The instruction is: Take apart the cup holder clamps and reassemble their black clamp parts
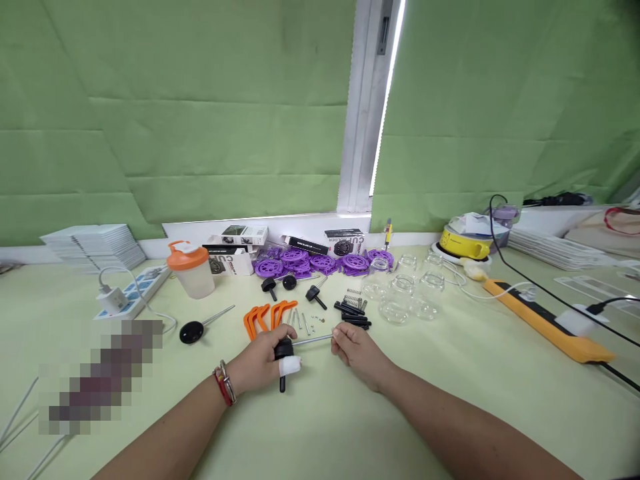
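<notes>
My left hand (264, 355), with a white wrap on the thumb, is closed around a black plastic knob (283, 349). A black stem (283, 385) points down below it toward me. From the knob a thin metal rod (313, 340) runs to the right. At the rod's far end my right hand (357, 350) pinches with thumb and fingertips; any small part between them is hidden. Just beyond my hands lie orange curved handles (260, 319), loose screws (299, 320), black tubes (355, 322) and metal springs (353, 299).
Similar black knobs (191, 332) lie around the table. Purple slotted discs (295, 260) are heaped before printed boxes (345, 243). Clear domed cups (395, 310) stand to the right. An orange-lidded shaker (190, 267) and power strips (550, 323) with cables flank the work area.
</notes>
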The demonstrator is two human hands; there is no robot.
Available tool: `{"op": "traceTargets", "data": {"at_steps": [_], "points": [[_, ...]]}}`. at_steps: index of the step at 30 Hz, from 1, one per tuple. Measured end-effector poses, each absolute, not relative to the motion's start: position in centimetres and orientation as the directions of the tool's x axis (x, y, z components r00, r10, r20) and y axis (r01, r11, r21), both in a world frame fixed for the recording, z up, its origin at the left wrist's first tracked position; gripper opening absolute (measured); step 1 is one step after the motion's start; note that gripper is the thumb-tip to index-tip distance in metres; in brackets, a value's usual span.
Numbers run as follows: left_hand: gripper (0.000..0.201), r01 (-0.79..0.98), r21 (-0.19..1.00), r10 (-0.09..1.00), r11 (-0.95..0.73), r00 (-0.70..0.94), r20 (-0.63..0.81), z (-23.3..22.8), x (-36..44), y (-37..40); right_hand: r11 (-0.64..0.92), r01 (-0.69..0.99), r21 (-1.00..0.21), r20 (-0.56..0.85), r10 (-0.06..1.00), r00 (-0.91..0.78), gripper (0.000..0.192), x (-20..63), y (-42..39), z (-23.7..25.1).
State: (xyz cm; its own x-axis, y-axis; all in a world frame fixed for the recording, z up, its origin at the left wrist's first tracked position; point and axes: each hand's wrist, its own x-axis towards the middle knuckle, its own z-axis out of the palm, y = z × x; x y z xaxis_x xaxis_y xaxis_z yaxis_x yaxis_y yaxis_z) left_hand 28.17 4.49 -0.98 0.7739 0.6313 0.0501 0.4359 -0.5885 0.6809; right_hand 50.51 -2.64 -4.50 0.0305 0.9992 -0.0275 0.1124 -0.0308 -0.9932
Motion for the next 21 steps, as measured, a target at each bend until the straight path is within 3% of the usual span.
{"op": "traceTargets", "data": {"at_steps": [2,4,7,9,10,14,21], "points": [[0.032,0.439,0.632,0.609,-0.638,0.79,0.066,-0.2,27.9,4.7,-0.012,0.075,-0.997,-0.01,1.0,0.029,0.035,50.4,-2.9,-4.2],[0.03,0.47,0.579,0.653,-0.667,0.743,0.149,0.8,27.5,5.6,0.0,0.058,-0.998,0.0,1.0,0.009,0.035,50.5,-3.1,-4.1],[0.032,0.61,0.553,0.822,-0.567,0.457,0.34,2.3,26.7,8.8,0.005,0.107,-0.994,0.003,1.0,-0.024,0.035,50.6,-3.2,-4.2],[0.032,0.786,0.452,0.879,-0.423,0.234,0.416,3.0,26.0,11.9,0.01,0.156,-0.988,0.005,0.999,-0.031,0.035,50.8,-3.2,-4.3],[0.032,0.862,0.389,0.901,-0.324,0.157,0.404,3.2,25.7,13.5,0.011,0.175,-0.984,0.005,0.999,-0.033,0.035,50.8,-3.2,-4.4],[0.033,0.921,0.35,0.948,-0.17,0.057,0.312,2.5,25.2,18.9,-0.006,0.208,-0.978,-0.016,0.999,-0.043,0.035,51.0,-3.1,-4.5],[0.029,0.951,0.274,0.985,-0.145,0.111,0.135,-0.6,26.3,21.8,-0.029,0.215,-0.976,-0.042,0.997,-0.058,0.037,51.2,-3.2,-4.1]]}}
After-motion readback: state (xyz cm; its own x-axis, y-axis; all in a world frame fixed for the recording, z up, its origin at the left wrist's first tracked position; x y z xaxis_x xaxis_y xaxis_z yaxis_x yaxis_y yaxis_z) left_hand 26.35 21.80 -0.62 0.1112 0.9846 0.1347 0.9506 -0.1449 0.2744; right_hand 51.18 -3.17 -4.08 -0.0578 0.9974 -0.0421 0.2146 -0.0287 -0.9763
